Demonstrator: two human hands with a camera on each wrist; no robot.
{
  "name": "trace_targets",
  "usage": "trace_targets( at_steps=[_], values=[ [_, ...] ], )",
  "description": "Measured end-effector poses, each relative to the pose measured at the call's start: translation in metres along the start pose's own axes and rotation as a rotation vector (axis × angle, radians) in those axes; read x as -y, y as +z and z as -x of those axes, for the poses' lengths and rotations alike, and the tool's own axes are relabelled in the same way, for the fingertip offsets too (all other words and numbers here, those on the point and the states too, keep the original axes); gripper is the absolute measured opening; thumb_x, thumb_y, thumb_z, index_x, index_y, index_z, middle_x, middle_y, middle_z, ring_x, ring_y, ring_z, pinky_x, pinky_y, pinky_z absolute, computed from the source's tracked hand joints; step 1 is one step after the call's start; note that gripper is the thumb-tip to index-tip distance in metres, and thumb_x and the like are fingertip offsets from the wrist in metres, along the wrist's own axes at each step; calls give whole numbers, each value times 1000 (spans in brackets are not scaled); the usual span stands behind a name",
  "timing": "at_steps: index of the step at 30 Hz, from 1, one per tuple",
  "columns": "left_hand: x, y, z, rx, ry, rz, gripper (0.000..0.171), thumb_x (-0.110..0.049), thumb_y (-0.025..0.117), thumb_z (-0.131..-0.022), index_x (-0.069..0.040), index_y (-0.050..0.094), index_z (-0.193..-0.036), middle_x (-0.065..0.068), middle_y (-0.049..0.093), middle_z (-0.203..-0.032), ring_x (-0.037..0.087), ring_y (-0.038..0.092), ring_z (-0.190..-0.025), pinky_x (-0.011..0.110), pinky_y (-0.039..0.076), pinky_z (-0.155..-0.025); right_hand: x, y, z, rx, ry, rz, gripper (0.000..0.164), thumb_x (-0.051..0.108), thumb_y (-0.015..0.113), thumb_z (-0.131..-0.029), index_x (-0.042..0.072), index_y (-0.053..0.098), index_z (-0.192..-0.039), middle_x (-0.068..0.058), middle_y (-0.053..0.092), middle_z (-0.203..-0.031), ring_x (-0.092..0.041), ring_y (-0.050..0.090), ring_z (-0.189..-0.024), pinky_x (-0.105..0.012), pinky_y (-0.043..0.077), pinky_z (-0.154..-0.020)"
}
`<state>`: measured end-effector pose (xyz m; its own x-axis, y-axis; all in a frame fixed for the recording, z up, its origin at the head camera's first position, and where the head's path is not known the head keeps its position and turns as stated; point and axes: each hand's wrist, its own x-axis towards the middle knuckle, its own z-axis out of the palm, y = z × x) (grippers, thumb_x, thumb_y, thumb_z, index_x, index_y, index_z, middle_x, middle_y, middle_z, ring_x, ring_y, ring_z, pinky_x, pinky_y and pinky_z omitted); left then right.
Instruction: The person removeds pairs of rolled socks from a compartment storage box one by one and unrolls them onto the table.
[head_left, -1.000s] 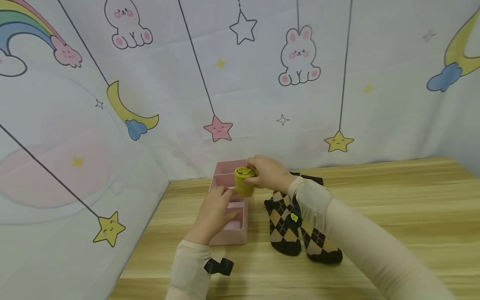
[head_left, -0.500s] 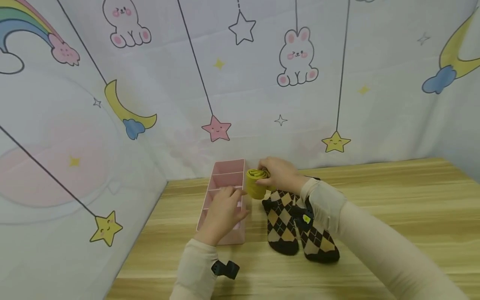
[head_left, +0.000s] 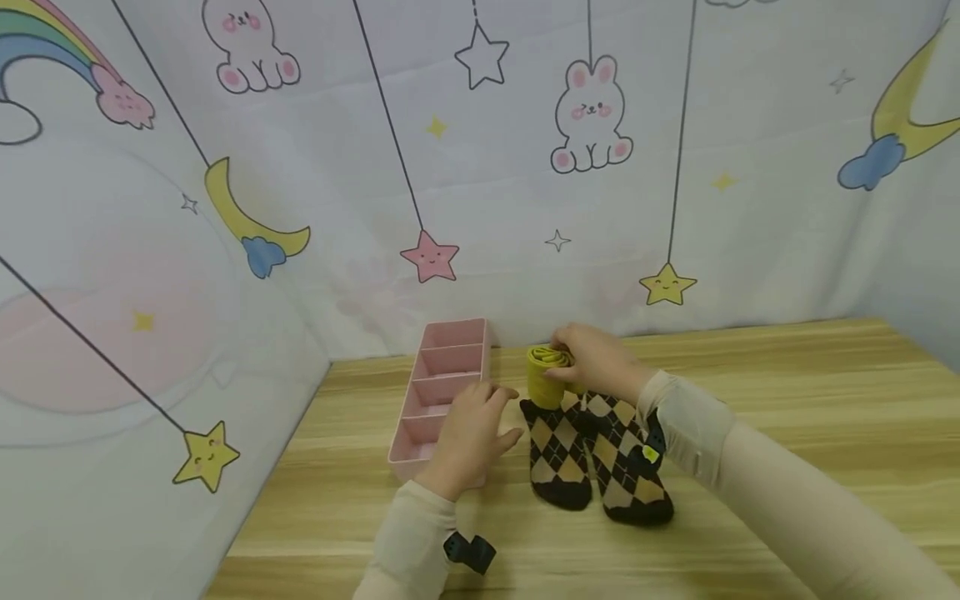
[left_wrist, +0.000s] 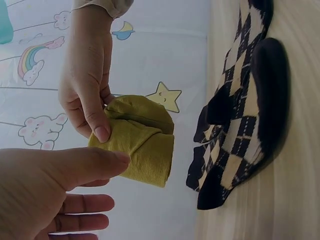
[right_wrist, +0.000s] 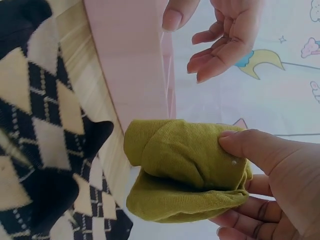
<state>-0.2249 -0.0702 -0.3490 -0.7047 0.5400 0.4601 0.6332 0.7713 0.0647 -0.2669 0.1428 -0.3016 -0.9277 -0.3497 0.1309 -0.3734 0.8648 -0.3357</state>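
Up over the table, my right hand point(head_left: 603, 362) pinches a rolled-up yellow sock point(head_left: 545, 379) between thumb and fingers; its coiled end faces up. The right wrist view shows the thumb on the near side of the roll point(right_wrist: 185, 150) and a loose fold underneath. My left hand point(head_left: 472, 433) has its fingers spread and holds nothing, in front of the right side of a pink divided box point(head_left: 450, 362). In the head view it is apart from the roll. Beneath the roll and right hand, a pair of argyle socks point(head_left: 558, 454) in black, tan and grey lies flat.
The box's several compartments run front to back on the wooden table point(head_left: 787, 433). A white cloth backdrop point(head_left: 510, 183) with printed rabbits, stars and moons rises behind the table and along the left. Each wrist wears a small black camera point(head_left: 468, 552).
My right hand has carried the yellow roll right, from over the pink box to over the argyle socks. The left hand has drawn back rightward, showing more of the box's compartments.
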Motion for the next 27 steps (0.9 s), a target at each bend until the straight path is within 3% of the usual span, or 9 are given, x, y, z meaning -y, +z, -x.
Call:
trace_targets(
  at_steps=[5, 12, 22, 27],
  values=[
    [-6, 8, 1, -5, 29, -13, 39, -28, 80, -77, -10, 64, -108, 5, 61, -98, 23, 58, -98, 38, 49, -87, -7, 3, 9, 2, 14, -6, 33, 35, 71, -86, 5, 66, -99, -5, 67, -93, -13, 58, -73, -28, 51, -65],
    [-15, 25, 2, -62, 105, -48, 39, -28, 82, -74, -11, 65, -104, 2, 61, -93, 20, 59, -92, 33, 49, -84, -17, 6, 20, -24, 15, 46, 35, 37, 71, -85, 5, 67, -100, -5, 67, -93, -12, 58, -72, -29, 51, -66],
    [-31, 36, 1, -50, 107, -56, 37, -32, 78, -78, -15, 63, -107, 0, 62, -99, 17, 59, -97, 32, 48, -86, -30, 5, 44, -53, 20, 21, 30, 34, 71, -85, 6, 66, -94, -2, 63, -79, -11, 49, -63, -25, 40, -57],
    [-38, 38, -1, -31, 114, -83, 37, -35, 77, -79, -17, 63, -107, -3, 63, -99, 15, 59, -96, 30, 48, -86, -39, 6, 59, -79, 30, -1, 32, 31, 72, -85, 3, 67, -100, -7, 68, -90, -14, 58, -73, -34, 50, -66]
  ],
)
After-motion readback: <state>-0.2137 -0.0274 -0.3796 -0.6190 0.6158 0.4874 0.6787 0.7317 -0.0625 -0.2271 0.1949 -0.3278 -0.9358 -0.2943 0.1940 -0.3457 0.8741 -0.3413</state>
